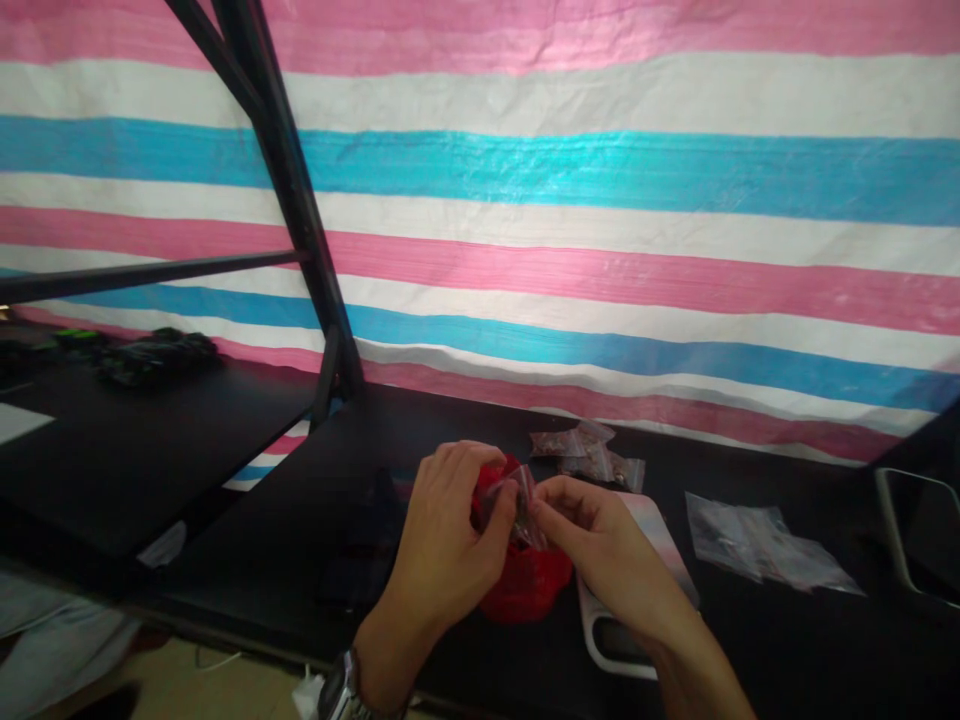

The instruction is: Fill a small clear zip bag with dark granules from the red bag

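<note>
My left hand [454,530] and my right hand [589,525] pinch a small clear zip bag [529,515] between them. Some small contents show inside it, too blurred to name. Below the bag stands a red plastic bag [525,590], partly hidden behind my left hand. To the right, under my right wrist, lies a white kitchen scale [615,640] with a dark display; my forearm covers part of it. Several filled small zip bags [589,455] lie in a heap just beyond my hands.
Flat, seemingly unfilled zip bags [765,540] are spread on the black table [795,640] at the right. A phone [926,535] lies at the right edge. A black metal frame [289,200] rises at the left before a striped sheet [600,170]. Dark items [154,355] sit on another table.
</note>
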Motion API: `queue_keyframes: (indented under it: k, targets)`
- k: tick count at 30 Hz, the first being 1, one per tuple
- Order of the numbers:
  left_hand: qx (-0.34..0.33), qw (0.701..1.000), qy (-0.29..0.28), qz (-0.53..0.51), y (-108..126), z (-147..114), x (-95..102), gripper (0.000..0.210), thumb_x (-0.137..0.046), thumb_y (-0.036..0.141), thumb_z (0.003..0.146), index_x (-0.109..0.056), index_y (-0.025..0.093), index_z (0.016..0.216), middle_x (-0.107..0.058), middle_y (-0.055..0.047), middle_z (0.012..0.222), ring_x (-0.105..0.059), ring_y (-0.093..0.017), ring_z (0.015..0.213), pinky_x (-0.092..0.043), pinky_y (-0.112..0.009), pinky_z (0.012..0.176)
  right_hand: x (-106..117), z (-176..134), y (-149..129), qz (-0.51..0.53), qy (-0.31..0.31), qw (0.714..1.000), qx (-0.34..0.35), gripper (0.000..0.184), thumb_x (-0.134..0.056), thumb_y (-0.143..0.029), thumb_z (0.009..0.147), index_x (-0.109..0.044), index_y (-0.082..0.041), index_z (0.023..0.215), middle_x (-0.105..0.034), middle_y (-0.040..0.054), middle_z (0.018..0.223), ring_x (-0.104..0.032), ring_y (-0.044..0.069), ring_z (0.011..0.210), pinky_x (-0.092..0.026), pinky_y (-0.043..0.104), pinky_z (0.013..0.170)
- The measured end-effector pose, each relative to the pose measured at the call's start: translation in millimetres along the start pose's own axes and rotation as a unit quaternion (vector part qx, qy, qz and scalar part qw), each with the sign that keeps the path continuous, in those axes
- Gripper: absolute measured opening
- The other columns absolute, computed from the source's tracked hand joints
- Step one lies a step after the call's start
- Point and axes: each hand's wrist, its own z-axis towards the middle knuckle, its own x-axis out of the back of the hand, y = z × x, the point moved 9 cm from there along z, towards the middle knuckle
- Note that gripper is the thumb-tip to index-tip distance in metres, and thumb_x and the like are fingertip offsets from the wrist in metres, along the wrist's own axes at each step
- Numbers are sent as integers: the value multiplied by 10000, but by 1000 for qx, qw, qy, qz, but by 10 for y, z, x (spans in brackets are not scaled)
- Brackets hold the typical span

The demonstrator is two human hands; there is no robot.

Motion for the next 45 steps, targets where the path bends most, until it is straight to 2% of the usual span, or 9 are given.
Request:
queue_keyframes:
  k: [3,9,19,25,31,34,37,41,45]
  targets:
    - [71,995,-33,-69,-31,-40,-67,184,-584,310,986,-599,226,823,-653,-14,808,-610,-204,781,-449,-337,733,-99,-10,-25,23,-18,1000,-8,392,-847,-532,822,-693,-172,828,-673,-12,755,-566,121,687,-409,228,637]
    - [202,911,-170,-317,-159,-134,-340,257,-600,396,989,-613,210,812,-658,17,707,-654,-163,672,-495,-281,671,-213,-43,-118,-16,-33,999,1,335,-801,-469,858,-666,-177,764,-650,-10,727,-554,134,690,-422,251,657]
    - [186,921,-207,-273,-256,-161,-361,256,-535,354,1037,-614,215,838,-671,16,777,-660,-167,750,-488,-291,744,-190,-26,-24,-68,9,997,26,225,-730,-370,871,-659,-191,754,-648,-5,718,-576,157,701,-436,276,685]
    - [182,925,-183,-278,-263,-132,-390,212,-503,338,1022,-565,235,847,-632,29,758,-625,-170,716,-477,-294,708,-229,0,26,-3,16,1000,6,317,-741,-470,858,-654,-186,744,-618,-11,694,-542,148,666,-412,268,649]
    - [153,980,-106,-70,-290,-49,-240,154,-476,211,907,-488,249,757,-580,9,764,-542,-204,748,-385,-330,695,-4,26,-13,-69,163,984,32,288,-640,-473,834,-605,-209,726,-597,-10,675,-524,161,633,-401,277,595]
    - [91,989,-88,-72,-145,8,-171,158,-494,172,846,-477,244,707,-611,-21,842,-559,-227,886,-424,-350,808,64,5,-110,-116,171,977,49,270,-626,-460,838,-582,-223,715,-576,-18,647,-535,168,611,-407,283,579]
    - [122,969,-69,-201,-114,7,-166,160,-503,206,860,-492,234,702,-676,-44,993,-608,-208,933,-478,-328,848,67,-38,-182,-121,134,982,58,296,-617,-490,900,-610,-224,770,-618,1,715,-590,185,673,-472,291,627]
    - [269,906,-11,-326,-283,-142,-288,189,-555,354,859,-530,228,720,-576,27,729,-503,-134,609,-425,-254,591,-48,-150,-242,-159,41,984,74,313,-671,-434,955,-687,-242,1201,-731,63,1191,-690,230,1070,-543,334,950]
    - [363,869,22,-334,-463,-370,-445,272,-591,449,824,-506,228,690,-481,57,644,-475,-127,589,-405,-242,556,-166,-245,-65,-212,-47,976,2,747,-870,-266,794,-574,-313,1478,-679,63,1429,-654,272,1279,-484,390,1117]
